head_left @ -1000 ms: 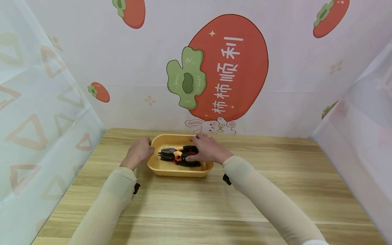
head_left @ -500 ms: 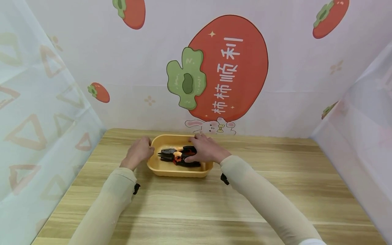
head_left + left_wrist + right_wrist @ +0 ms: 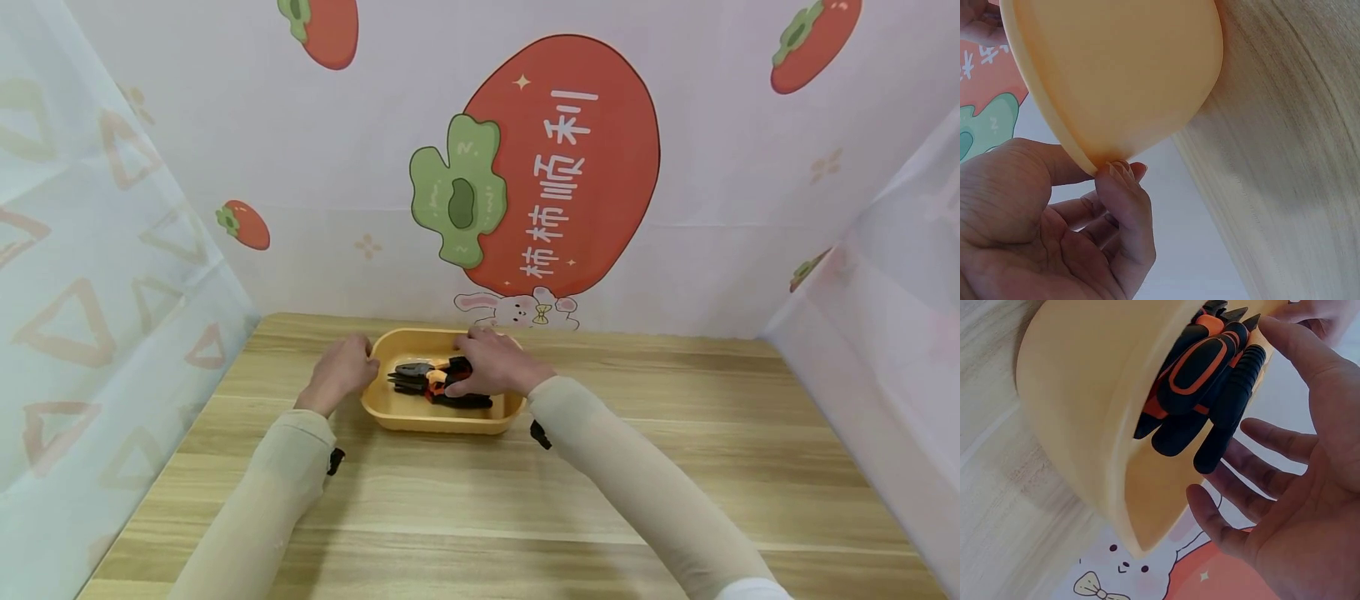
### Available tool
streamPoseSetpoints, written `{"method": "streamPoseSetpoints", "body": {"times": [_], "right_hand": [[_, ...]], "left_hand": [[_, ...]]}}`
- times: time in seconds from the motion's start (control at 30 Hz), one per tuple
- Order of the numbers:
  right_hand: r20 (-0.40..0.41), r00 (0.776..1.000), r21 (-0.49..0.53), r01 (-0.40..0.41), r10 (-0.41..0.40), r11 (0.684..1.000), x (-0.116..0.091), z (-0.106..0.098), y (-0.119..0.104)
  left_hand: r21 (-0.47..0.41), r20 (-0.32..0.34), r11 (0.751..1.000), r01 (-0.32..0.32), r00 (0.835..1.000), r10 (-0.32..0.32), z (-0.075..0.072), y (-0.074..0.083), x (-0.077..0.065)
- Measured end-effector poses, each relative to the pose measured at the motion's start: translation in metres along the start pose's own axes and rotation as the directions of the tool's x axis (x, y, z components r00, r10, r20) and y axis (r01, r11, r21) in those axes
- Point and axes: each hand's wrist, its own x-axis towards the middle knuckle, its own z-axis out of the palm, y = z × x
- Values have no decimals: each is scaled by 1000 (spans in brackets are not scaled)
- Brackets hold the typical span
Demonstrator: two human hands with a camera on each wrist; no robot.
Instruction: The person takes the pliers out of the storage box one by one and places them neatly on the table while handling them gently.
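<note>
Near the back of the table stands a yellow plastic basin (image 3: 442,425) with several pliers (image 3: 431,379) lying in it, jaws to the left. Their handles are black with orange trim; in the right wrist view the black-and-orange handles (image 3: 1200,369) stick up above the rim. My left hand (image 3: 341,371) pinches the basin's left rim between thumb and fingers, which shows close up in the left wrist view. Over the right part of the basin, my right hand (image 3: 495,362) has its fingers and thumb spread around the handles, hiding some of them. Its fingertips (image 3: 1254,428) are close beside a black handle.
The wood-grain table (image 3: 480,508) extends in front of the basin and to both sides. A printed cloth wall (image 3: 705,275) rises right behind the basin. Further cloth walls stand at the left (image 3: 187,333) and right (image 3: 847,375) sides.
My right hand has shifted a little left over the plier handles, uncovering more of the basin's right end. The left hand, the basin and the pliers have stayed in place.
</note>
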Motion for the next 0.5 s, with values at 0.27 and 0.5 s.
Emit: {"method": "streamPoseSetpoints", "body": {"times": [0.27, 0.5], "right_hand": [[17, 1000, -36, 15, -15, 999, 5, 0, -5], [25, 1000, -44, 19, -18, 999, 5, 1, -8]], "left_hand": [[5, -10, 1000, -9, 1000, 9, 0, -1, 1], [-11, -11, 1000, 0, 1000, -1, 1, 0, 0]]}}
